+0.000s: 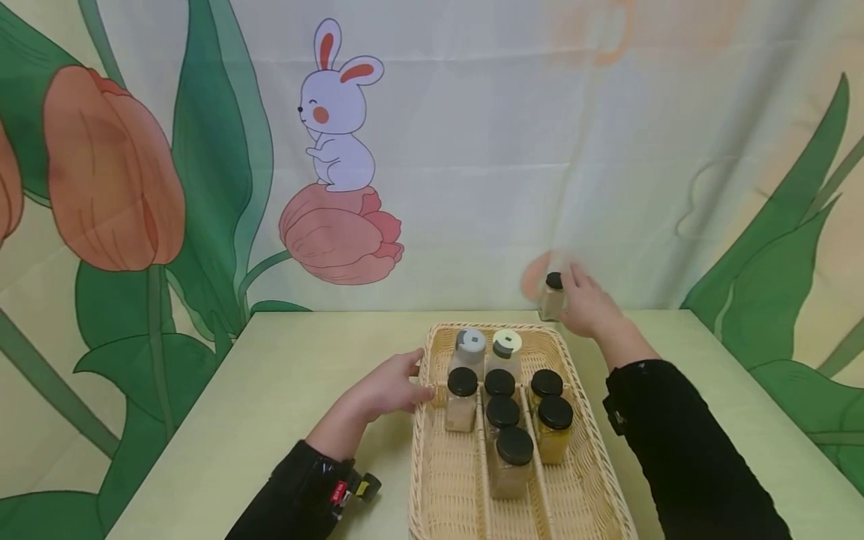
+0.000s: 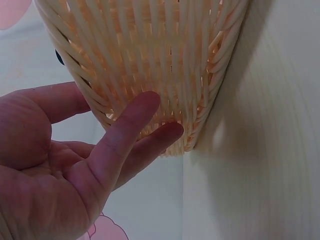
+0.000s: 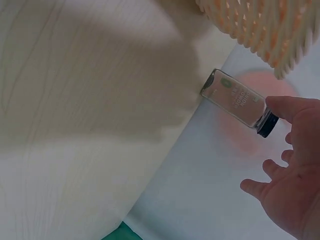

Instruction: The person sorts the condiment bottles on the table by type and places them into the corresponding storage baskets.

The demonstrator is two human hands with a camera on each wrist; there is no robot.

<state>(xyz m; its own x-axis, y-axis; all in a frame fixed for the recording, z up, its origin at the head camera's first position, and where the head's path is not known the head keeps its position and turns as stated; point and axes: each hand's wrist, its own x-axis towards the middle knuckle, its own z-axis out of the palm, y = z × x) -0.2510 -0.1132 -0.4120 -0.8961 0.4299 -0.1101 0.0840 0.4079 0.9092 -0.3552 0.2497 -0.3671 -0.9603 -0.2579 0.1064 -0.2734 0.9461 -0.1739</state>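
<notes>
A long wicker basket (image 1: pixel 417 472) stands on the table with several black-lidded jars (image 1: pixel 511 457) and two shaker bottles (image 1: pixel 470 345) in its compartments. My left hand (image 1: pixel 388 386) holds the basket's left rim: one digit reaches over the edge, while other fingers (image 2: pixel 145 105) lie along the outer wall. Beyond the basket's far right corner, a small clear jar (image 1: pixel 551 300) with a black lid stands upright at the table's back edge. Beside it is my right hand (image 1: pixel 590 304). In the right wrist view its thumb meets the jar (image 3: pixel 237 100) near the lid; the other fingers are spread, not wrapped round it.
A printed cloth (image 1: pixel 472 150) with a rabbit and tulips hangs right behind the table's back edge. Pale tabletop (image 1: pixel 283 375) extends on both sides of the basket. Narrow dividers (image 1: pixel 482 480) split the basket lengthwise.
</notes>
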